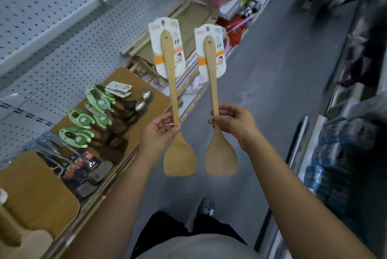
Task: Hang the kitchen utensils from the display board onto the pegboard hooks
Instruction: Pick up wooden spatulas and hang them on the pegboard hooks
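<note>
Wooden spatulas (179, 162), two: left hand (157, 133) fingers pinch one, right hand (236, 124) fingers another.

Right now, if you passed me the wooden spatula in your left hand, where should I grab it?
Take the spatula by the bare handle stretch between its card and the left hand, coming from the left. That part is thin, straight and uncovered, and the other spatula crowds the right side.
</note>
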### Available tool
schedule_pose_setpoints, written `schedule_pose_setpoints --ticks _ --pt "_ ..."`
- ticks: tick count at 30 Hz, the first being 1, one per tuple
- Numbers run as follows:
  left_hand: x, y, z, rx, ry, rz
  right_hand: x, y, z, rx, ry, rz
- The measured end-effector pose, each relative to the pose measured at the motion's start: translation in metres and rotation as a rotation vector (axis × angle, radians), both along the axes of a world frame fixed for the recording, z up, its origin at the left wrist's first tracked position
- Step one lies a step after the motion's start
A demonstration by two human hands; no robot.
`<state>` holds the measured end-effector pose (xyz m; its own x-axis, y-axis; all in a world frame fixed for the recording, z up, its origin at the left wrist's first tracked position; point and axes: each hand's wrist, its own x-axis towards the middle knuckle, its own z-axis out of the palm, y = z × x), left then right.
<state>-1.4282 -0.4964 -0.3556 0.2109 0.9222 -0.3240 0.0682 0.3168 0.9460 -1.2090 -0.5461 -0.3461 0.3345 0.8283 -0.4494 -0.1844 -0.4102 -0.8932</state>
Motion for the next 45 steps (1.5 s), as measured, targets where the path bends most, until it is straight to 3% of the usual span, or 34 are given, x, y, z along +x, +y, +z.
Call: schedule_pose_setpoints --ticks 13,25,45 --pt "0.132 0.126 0.013 0.057 -0.053 -0.132 0.128 0.084 0.011 0.056 0.032 -0.190" --pt "0.243 0.255 0.023 0.035 -0.103 -0.165 0.232 0.206 0.024 0.070 0.026 -0.197" --pt "0.458 0.345 0.014 0.011 -0.025 0.160 0.474 0.372 0.021 0.027 0.037 0.156"
